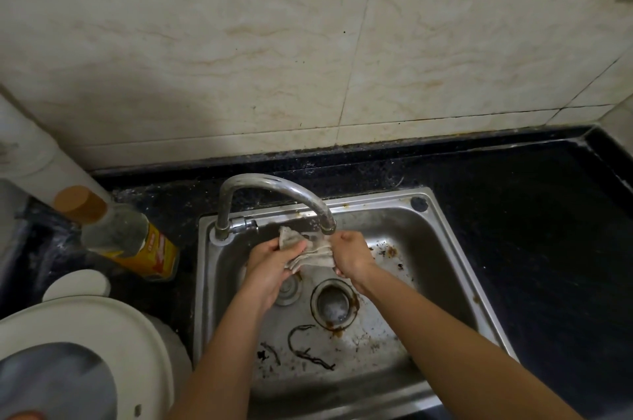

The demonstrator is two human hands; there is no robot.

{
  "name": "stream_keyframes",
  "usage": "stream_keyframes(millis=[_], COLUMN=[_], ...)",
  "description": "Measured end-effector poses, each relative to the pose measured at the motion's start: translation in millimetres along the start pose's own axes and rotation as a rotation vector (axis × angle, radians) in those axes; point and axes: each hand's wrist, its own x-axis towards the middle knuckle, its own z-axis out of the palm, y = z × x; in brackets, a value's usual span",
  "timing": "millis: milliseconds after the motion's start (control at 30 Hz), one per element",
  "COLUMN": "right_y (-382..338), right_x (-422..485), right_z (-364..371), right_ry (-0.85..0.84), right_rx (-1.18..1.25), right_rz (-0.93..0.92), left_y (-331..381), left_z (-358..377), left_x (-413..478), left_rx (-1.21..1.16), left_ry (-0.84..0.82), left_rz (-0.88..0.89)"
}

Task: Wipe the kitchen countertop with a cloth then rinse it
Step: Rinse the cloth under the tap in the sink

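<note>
A greyish-white cloth is bunched between both my hands over the steel sink, right under the spout of the curved metal faucet. My left hand grips the cloth's left end, fingers curled round it. My right hand grips its right end. I cannot tell whether water is running. The black countertop surrounds the sink.
The sink floor holds a drain, brown stains and dark scraps of debris. A bottle with a yellow label lies on the counter to the left, beside a white appliance with a lid. Tiled wall stands behind.
</note>
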Motion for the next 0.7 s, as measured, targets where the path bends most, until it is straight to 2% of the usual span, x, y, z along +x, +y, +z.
stream_keyframes(millis=[100, 167, 300, 433, 567, 700], right_y=[2, 6, 10, 7, 4, 0], right_x=[-1, 1, 1, -1, -2, -4], right_z=[0, -2, -7, -6, 0, 4], right_ry=[0.001, -0.089, -0.218, -0.161, -0.061, -0.053], right_rx=[0.084, 0.161, 0.235, 0.203, 0.042, 0.077], right_rz=[-0.016, -0.048, -0.097, -0.129, -0.148, -0.163], left_y=[-5, -8, -9, -9, -10, -12], left_z=[2, 0, -1, 0, 11, 19], left_x=[2, 5, 4, 4, 4, 1], left_rx=[0.038, 0.083, 0.221, 0.346, 0.464, 0.517], left_ry=[0.127, 0.195, 0.226, 0.229, 0.223, 0.267], left_rz=[0.041, 0.075, 0.146, 0.2, 0.227, 0.28])
